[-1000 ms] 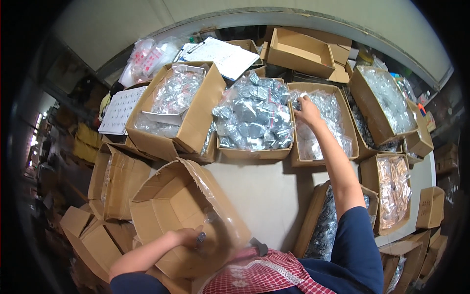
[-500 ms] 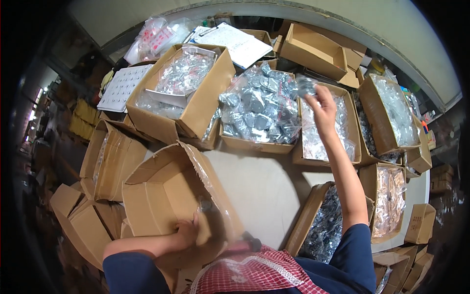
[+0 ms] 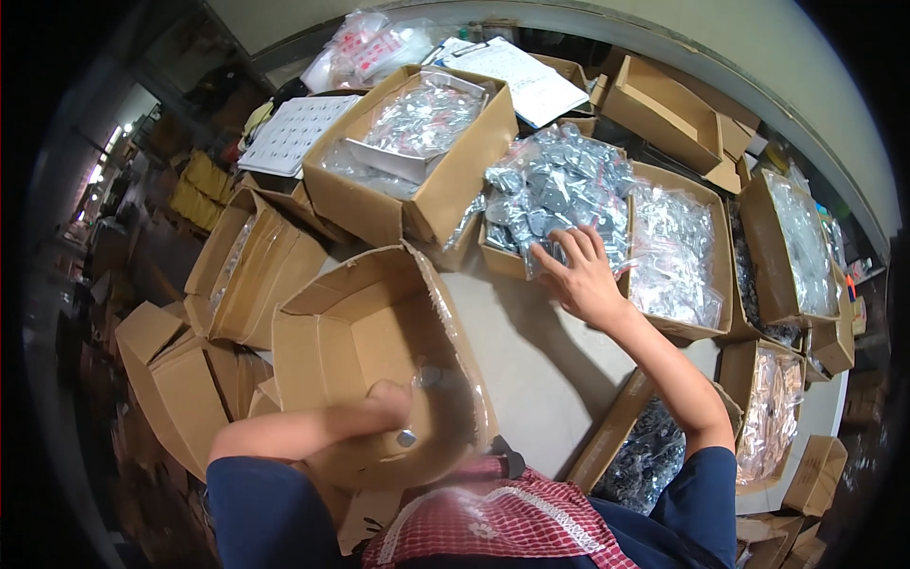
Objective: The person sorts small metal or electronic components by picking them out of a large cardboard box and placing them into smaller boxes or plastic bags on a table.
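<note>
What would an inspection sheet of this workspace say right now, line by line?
Surface: pale tabletop, partly shadowed.
Job's things: large open carton with a small round piece inside; bagged silvery parts heaped in a box.
Clutter: bagged coppery parts at right; papers and plastic bags at the back.
Hands: left hand inside the carton, blurred; right hand at the silvery parts, fingers spread, grip unclear.
Cables: nothing seen.
Surroundings: pale wall ahead; dim area at left.

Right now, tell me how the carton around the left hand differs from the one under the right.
The near carton shows mostly bare inner walls; the far carton is heaped with bagged grey parts. The near carton lies closer to the checked apron than the far carton does. Both are open-topped brown cardboard.
</note>
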A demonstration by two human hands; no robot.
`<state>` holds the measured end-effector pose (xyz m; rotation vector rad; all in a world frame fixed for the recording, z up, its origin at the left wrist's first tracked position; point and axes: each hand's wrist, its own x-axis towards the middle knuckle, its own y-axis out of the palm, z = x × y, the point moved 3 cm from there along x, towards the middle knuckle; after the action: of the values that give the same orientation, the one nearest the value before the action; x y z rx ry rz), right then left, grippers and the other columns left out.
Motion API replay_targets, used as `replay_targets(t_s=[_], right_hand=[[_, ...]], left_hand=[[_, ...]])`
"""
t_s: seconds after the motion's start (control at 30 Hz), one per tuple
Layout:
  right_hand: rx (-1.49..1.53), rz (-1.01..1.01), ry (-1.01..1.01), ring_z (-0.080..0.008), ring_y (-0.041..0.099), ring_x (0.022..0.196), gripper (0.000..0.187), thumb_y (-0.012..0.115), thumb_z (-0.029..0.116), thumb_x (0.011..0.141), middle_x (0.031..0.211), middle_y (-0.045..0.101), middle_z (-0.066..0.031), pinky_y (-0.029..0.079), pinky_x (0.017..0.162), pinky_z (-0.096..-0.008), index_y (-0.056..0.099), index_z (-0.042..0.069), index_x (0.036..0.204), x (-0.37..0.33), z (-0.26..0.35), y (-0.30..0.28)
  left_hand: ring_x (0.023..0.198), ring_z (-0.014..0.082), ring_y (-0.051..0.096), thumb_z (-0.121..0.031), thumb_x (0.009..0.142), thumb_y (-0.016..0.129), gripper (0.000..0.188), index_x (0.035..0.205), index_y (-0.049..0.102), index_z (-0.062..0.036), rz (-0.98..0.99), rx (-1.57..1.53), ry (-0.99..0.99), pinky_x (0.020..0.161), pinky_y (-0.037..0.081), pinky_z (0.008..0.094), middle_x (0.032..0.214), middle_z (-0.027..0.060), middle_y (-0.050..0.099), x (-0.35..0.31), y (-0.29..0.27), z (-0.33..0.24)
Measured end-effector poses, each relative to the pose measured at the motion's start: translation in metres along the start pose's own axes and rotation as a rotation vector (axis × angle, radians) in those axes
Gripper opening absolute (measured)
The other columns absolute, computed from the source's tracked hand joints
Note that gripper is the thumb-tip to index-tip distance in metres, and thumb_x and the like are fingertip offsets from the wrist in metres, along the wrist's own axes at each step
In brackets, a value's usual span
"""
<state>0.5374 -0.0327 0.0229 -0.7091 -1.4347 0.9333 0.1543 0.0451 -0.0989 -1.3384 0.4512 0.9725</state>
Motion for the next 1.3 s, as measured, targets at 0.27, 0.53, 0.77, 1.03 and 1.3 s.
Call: replay_targets(t_s=[0.27,0.53,0.77,1.03,1.3], right_hand=[[0.012,-0.1,-0.091,-0.0297,0.051,0.113,0.057,0.077,0.017,0.065,0.121,0.056,-0.0072,0.032,0.109,-0.0515,0.065,0.023,0.12,0.024,-0.024,0.018],[0.024,-0.079,-0.075,-0.0324,0.05,0.12,0.061,0.072,0.004,0.063,0.126,0.057,-0.0093,0.035,0.11,-0.0503,0.065,0.016,0.122,0.004,-0.005,0.027],[0.224,-0.006,0.168,-0.0334,0.044,0.128,0.039,0.069,0.006,0.074,0.132,0.056,-0.0099,0.034,0.109,-0.0444,0.07,0.012,0.112,0.002,0.013,-0.004],[1.813,0.422,0.415,-0.0134,0.062,0.098,0.046,0.065,0.012,0.093,0.107,0.065,-0.0071,0.049,0.09,-0.0305,0.049,0.0,0.135,0.032,0.114,-0.074],[1.739,0.241,0.578,-0.0109,0.063,0.084,0.037,0.07,0.007,0.089,0.098,0.066,-0.0042,0.053,0.076,-0.0274,0.056,0.002,0.124,0.016,0.118,-0.072]], left_hand=[[0.091,0.036,0.065,-0.04,0.074,0.07,0.052,0.103,0.061,0.0031,-0.329,-0.315,-0.166,0.081,0.054,0.0424,0.094,0.0218,0.067,0.008,-0.08,0.037],[0.084,0.036,0.067,-0.052,0.068,0.077,0.057,0.091,0.066,-0.0003,-0.294,-0.689,-0.155,0.08,0.053,0.0427,0.084,0.0207,0.069,-0.01,-0.108,0.078],[0.064,0.0095,0.06,-0.026,0.087,0.067,0.024,0.098,0.065,-0.0047,-0.142,-1.527,-0.01,0.051,0.049,0.0233,0.083,0.0035,0.065,-0.065,-0.138,0.077],[0.074,0.01,0.063,-0.024,0.09,0.07,0.035,0.11,0.059,0.0031,-0.365,-1.978,0.43,0.055,0.052,0.0231,0.089,0.0071,0.068,-0.138,-0.23,0.049],[0.086,0.0111,0.066,-0.005,0.086,0.072,0.039,0.121,0.054,0.0009,-0.451,-1.866,0.525,0.077,0.057,0.0252,0.099,0.0065,0.066,-0.118,-0.226,0.036]])
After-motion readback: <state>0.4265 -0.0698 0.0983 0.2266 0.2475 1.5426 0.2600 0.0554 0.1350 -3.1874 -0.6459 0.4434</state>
